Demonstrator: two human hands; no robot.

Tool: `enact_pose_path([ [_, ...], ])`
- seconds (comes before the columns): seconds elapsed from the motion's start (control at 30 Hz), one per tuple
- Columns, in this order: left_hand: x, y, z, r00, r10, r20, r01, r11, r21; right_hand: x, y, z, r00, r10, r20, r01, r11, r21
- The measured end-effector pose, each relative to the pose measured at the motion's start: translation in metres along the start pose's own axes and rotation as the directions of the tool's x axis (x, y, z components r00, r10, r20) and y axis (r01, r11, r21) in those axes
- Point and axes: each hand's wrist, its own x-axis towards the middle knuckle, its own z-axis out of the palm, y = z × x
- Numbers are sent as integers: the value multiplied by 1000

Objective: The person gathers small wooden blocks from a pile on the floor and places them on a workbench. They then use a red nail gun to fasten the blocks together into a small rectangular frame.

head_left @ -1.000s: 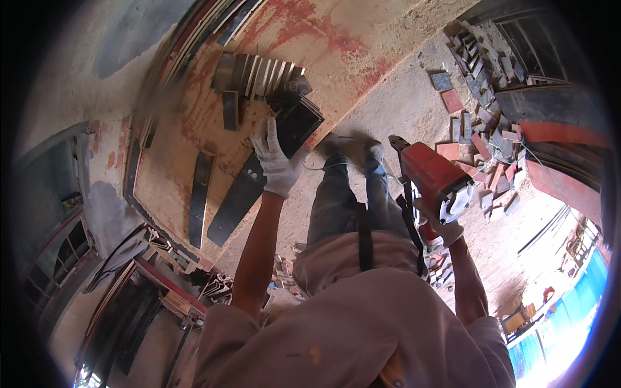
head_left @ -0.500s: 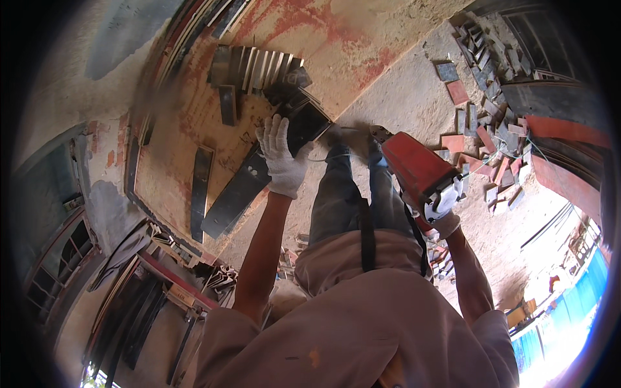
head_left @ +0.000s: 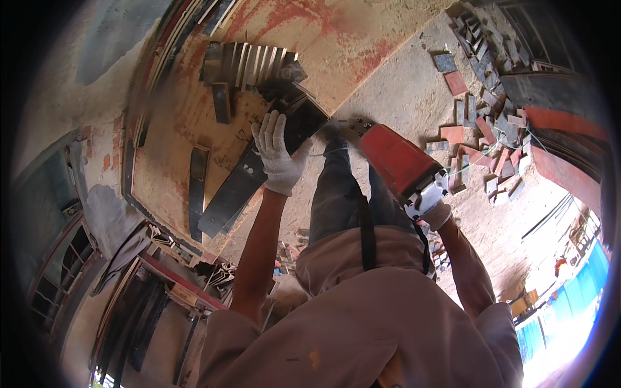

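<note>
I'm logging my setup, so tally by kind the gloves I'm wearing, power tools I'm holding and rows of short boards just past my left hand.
White gloves: 2
Red power tool: 1
Row of short boards: 1
Total: 4

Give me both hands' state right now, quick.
Left hand: open, at the dark board; contact can't be told.
Right hand: closed, holding the red power tool.
</note>
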Motion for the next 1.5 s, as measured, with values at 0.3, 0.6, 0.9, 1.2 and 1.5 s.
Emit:
enact_pose_path([
  [0.3, 0, 1, 1, 998, -55, 31, 55, 998, -10, 12, -4, 13, 999, 28, 40, -35, 982, 186],
  [0.6, 2, 0, 1, 997, -59, 51, 61, 998, -30, 34, 3, 29, 998, 54, 12, -54, 889, 455],
  [0.9, 1, 3, 5, 998, -67, 21, 67, 998, -20, 56, 6, 44, 996, 88, -32, -34, 661, 750],
  [1.2, -6, 4, 15, 998, -41, -42, 43, 997, 58, 104, -35, 9, 982, 163, 92, -87, -33, 996],
  [1.5, -5, 12, 16, 997, -80, -12, 81, 991, 106, 109, -64, -10, 950, 311, 34, -44, 27, 999],
])
